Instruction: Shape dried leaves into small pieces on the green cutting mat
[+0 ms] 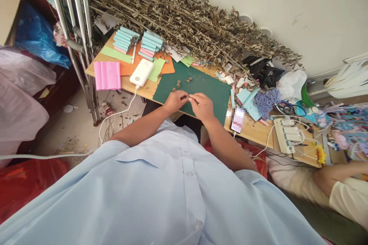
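Note:
My left hand (176, 101) and my right hand (202, 106) meet over the near edge of a dark green mat (207, 88). Fingertips of both are pinched together around a small dark bit, likely dried leaf, mostly hidden by the fingers. Just beyond them, a few crumpled dried leaf pieces (178, 84) lie on the mat. To the left is a white power bank (142, 72) with a cable plugged in. Behind it, light-blue and pink paper rolls (152, 41) with dark leafy ends are stacked in two groups.
Long dried plant stalks (172, 11) lean along the wall behind the table. Pink folded paper (107, 75) overhangs the left edge. On the right are a phone (237, 120), purple yarn (268, 102) and a power strip (284, 136). Metal crutches (77, 34) stand left; another person's arm (330, 178) is at right.

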Available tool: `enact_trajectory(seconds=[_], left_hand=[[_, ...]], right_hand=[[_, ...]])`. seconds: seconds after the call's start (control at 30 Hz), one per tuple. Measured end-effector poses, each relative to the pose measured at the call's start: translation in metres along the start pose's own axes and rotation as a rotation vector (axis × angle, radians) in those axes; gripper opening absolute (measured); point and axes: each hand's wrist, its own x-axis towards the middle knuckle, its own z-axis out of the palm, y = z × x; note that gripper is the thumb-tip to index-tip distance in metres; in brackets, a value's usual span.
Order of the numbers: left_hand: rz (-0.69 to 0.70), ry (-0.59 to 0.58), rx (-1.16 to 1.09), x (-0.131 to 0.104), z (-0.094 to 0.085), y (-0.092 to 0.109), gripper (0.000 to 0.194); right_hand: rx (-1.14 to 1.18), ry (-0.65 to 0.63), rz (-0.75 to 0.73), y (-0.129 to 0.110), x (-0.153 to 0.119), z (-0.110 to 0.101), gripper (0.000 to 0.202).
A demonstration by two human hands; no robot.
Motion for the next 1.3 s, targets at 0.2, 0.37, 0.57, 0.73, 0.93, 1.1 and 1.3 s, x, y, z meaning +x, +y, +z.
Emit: enact_trajectory(seconds=[0.2,0.37,0.57,0.73,0.93,1.1,1.3], left_hand=[[0.004,0.009,0.002,-0.001,0.002,-0.002,0.008],[0.086,-0.005,-0.049,-0.001,-0.001,0.000,0.015],[0.137,-0.016,-0.063,-0.001,-0.003,0.000,0.017],[0.112,0.004,-0.056,-0.002,-0.003,0.003,0.014],[0.096,0.018,-0.036,-0.003,-0.001,0.002,0.012],[0.098,0.024,-0.055,-0.003,0.000,0.000,0.013],[0.098,0.019,-0.083,-0.002,-0.001,0.003,0.015]], right_hand=[[-0.361,-0.175,-0.198,-0.015,-0.002,-0.018,0.040],[-0.381,-0.214,-0.214,-0.019,-0.002,-0.023,0.041],[-0.224,-0.101,-0.115,-0.005,-0.007,-0.015,0.039],[-0.144,-0.072,-0.095,-0.003,-0.012,-0.013,0.039],[-0.166,-0.102,-0.106,-0.010,-0.012,-0.014,0.033],[-0.126,-0.087,-0.069,-0.008,-0.007,-0.010,0.032],[-0.163,-0.107,-0.024,-0.013,0.001,-0.010,0.031]])
